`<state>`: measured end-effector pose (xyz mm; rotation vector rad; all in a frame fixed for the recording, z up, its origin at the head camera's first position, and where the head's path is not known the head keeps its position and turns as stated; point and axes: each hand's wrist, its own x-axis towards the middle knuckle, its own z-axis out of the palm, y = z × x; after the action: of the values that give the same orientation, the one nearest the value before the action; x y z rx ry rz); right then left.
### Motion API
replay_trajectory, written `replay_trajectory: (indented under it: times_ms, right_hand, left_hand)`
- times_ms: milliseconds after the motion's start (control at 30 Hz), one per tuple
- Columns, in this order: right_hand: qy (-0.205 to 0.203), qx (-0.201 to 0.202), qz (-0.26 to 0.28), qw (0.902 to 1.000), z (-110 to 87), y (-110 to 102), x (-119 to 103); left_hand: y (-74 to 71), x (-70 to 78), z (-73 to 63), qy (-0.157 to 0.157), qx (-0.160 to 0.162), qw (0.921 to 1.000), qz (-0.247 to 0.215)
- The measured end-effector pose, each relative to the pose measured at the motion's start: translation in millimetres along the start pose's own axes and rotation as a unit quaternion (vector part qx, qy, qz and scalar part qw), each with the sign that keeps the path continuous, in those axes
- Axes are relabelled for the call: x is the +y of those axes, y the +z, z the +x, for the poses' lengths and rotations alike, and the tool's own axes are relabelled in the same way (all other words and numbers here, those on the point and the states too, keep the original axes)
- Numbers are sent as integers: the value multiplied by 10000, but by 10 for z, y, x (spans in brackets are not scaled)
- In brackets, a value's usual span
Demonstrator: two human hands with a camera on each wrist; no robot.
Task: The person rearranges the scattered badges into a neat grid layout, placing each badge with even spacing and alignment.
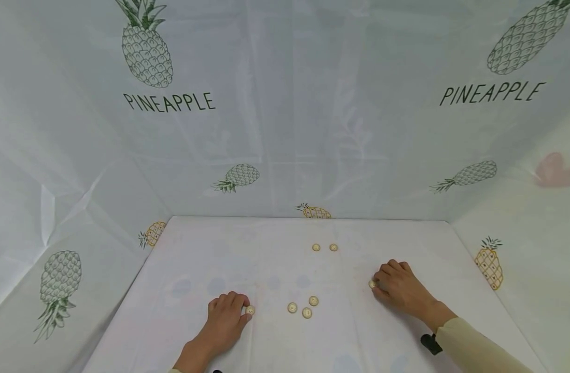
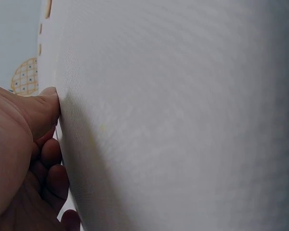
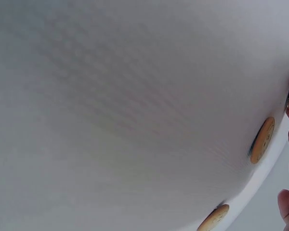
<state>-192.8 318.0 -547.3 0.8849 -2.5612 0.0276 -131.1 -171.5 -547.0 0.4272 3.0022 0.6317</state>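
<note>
My left hand [image 1: 226, 321] pinches a small round wooden disc [image 1: 250, 310] between thumb and index finger, low over the white cloth. In the left wrist view, the thumb and curled fingers of that hand [image 2: 26, 144] show, and the disc is hidden. At the right, my other hand [image 1: 400, 286] holds a second disc [image 1: 372, 284] at its fingertips, close to the cloth. Between the hands lie three loose discs, one of them the upper right disc [image 1: 313, 301]. Dark marks show on the face of a disc [image 3: 263, 140] in the right wrist view.
Two more discs lie side by side farther back, the left one here [image 1: 316, 247]. White cloth [image 1: 266, 357] covers the table. Hanging sheets [image 1: 289, 103] printed with pineapples stand behind and on both sides. A black strap piece [image 1: 431, 344] sits at the right wrist.
</note>
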Motion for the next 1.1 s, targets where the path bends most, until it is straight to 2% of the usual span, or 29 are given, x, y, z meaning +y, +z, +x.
replay_trajectory:
  times_ms: [167, 567, 833, 1100]
  right_hand:
    - [-36, 64, -13, 10000, 31, 0, 9]
    - [102, -108, 28, 9999, 104, -52, -20]
    - [98, -366, -365, 9986, 140, -37, -36]
    - [-119, -28, -677, 9976, 235, -24, -4]
  left_hand:
    - [13, -13, 6, 54, 110, 9999, 34]
    - [-9, -12, 34, -38, -67, 10000, 63]
    - [-4, -11, 10, -10, -72, 10000, 18]
    - [20, -13, 2, -10, 11, 10000, 83]
